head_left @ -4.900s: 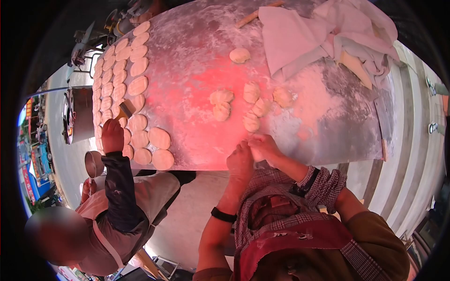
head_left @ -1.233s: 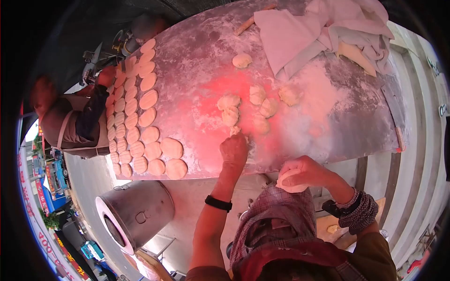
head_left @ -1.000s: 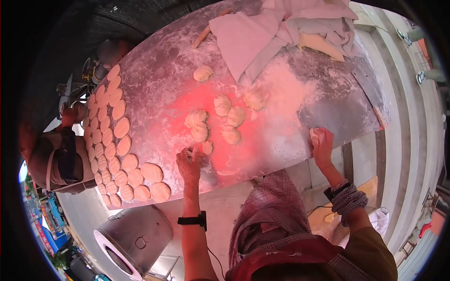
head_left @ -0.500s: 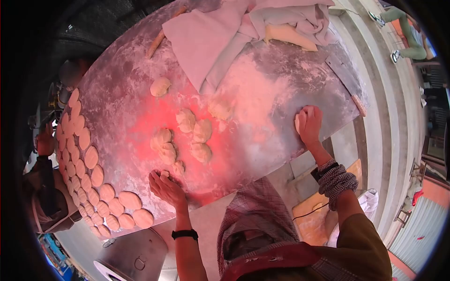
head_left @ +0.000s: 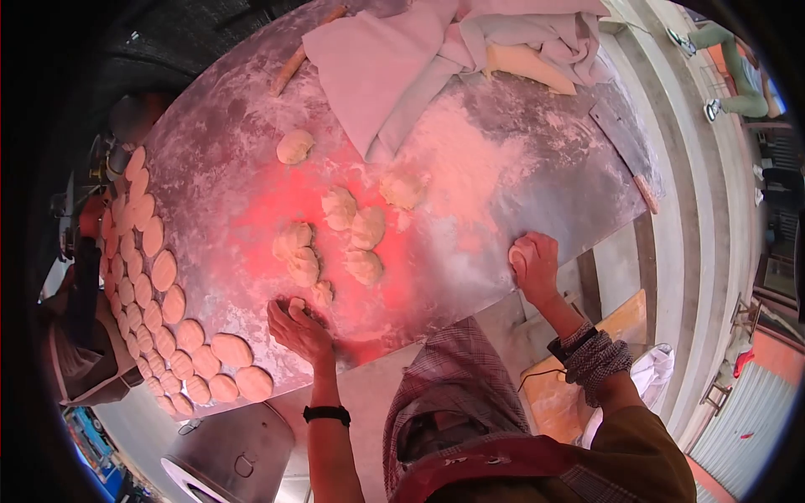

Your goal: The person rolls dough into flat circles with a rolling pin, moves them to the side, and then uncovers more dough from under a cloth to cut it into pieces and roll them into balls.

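My left hand (head_left: 299, 330) lies at the near edge of the floury table (head_left: 470, 289), fingers curled round a small piece of dough (head_left: 297, 303). Just beyond it are a small dough scrap (head_left: 322, 292) and several filled, pleated dough lumps (head_left: 303, 267). My right hand (head_left: 534, 261) is closed on a dough piece (head_left: 520, 248) near the table's right front edge. More pleated lumps (head_left: 363, 266) sit mid-table, with a single one (head_left: 294, 147) farther back. Flat round dough discs (head_left: 231, 350) crowd the left side.
A cloth (head_left: 369, 71) covers part of the far side, beside a rolling pin (head_left: 307, 51). A long knife (head_left: 623, 154) lies at the right edge. A metal drum (head_left: 231, 448) stands below the table. Another person's legs (head_left: 731, 71) show at upper right.
My right hand has moved left and toward me along the table, with the dough still in it. My left hand has stayed nearly in place. The whole view has shifted slightly.
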Motion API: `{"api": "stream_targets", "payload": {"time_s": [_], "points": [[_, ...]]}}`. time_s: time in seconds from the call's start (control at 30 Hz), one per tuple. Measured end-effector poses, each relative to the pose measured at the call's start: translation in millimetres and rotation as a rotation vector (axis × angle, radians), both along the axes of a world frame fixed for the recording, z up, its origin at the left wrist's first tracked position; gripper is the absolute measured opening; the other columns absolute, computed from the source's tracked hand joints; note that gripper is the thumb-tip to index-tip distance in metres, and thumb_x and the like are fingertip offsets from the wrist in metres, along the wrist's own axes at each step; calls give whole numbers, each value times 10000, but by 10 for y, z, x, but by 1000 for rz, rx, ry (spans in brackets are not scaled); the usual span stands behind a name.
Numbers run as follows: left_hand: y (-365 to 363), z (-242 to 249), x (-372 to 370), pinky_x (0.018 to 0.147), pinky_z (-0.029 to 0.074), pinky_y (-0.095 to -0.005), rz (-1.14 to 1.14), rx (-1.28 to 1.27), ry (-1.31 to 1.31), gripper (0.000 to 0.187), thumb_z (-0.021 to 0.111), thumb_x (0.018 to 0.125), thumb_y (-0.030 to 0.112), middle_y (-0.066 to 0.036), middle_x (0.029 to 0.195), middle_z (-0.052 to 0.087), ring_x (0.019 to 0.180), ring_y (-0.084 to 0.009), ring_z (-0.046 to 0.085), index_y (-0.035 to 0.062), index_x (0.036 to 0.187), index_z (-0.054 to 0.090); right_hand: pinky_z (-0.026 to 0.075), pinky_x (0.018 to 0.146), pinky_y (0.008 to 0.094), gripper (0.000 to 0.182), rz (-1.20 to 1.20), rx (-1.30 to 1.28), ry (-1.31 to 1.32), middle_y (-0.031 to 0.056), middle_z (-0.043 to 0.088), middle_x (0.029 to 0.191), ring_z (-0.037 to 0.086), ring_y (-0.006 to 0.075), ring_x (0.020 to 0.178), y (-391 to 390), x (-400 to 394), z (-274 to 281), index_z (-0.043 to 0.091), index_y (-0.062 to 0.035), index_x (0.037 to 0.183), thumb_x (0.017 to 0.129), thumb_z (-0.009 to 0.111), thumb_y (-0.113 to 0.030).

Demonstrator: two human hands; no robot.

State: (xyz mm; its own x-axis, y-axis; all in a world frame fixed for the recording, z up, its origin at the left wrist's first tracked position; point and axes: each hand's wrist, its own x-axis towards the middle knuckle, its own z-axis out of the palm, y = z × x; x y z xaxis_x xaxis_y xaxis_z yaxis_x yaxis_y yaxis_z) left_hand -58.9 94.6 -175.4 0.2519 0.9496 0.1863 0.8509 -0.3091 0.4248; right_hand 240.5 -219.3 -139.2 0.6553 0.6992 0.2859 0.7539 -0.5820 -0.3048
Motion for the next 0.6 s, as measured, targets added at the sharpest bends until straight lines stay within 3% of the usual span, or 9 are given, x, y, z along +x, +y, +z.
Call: {"api": "stream_targets", "payload": {"time_s": [0.07,0.2,0.27,0.33,0.47,0.53,0.6], "points": [[25,-37,-16,1051,326,-471,-22,4,4,451,436,993,307,-176,1310,543,1232,-352,466,-4,1315,488,439,896,469,201,1,-13,90,113,576,1063,515,352,995,-361,271,-8,610,-45,1014,905,561,-207],[-14,13,-42,1024,339,-461,-32,39,36,427,411,1007,309,-161,1291,554,1202,-360,478,9,1298,502,428,919,458,204,-364,-35,-19,125,560,1095,505,356,1009,430,899,-48,609,-48,1025,917,557,-213],[18,1,10,1019,346,-457,-40,50,36,429,411,1007,313,-153,1282,558,1200,-353,480,13,1301,498,426,906,457,179,-132,14,-21,134,559,1127,496,359,1012,416,295,46,603,-47,1003,928,541,-198],[4,-8,7,1017,347,-459,-39,60,46,426,413,1008,316,-150,1280,559,1201,-343,481,16,1299,499,428,905,457,188,10,24,60,138,559,1149,497,360,1028,-177,94,-10,606,-52,1026,922,560,-201],[15,16,11,1029,340,-462,-19,21,37,435,437,1003,327,-150,1300,547,1215,-337,477,21,1307,496,429,917,459,200,-152,30,51,143,564,1145,498,368,1054,-77,767,-75,613,-56,1037,898,593,-199],[-6,32,-23,1039,336,-461,-20,11,43,450,452,998,335,-153,1320,535,1226,-335,471,18,1315,493,424,922,455,173,-209,-19,-10,149,570,1128,500,372,1042,455,679,26,614,-55,1010,896,582,-181],[7,36,16,1039,337,-461,-19,16,44,465,451,1001,352,-159,1324,531,1228,-338,470,16,1320,487,423,915,453,166,-94,43,-20,152,576,1105,501,372,1019,230,215,62,612,-50,982,902,571,-190]]}}
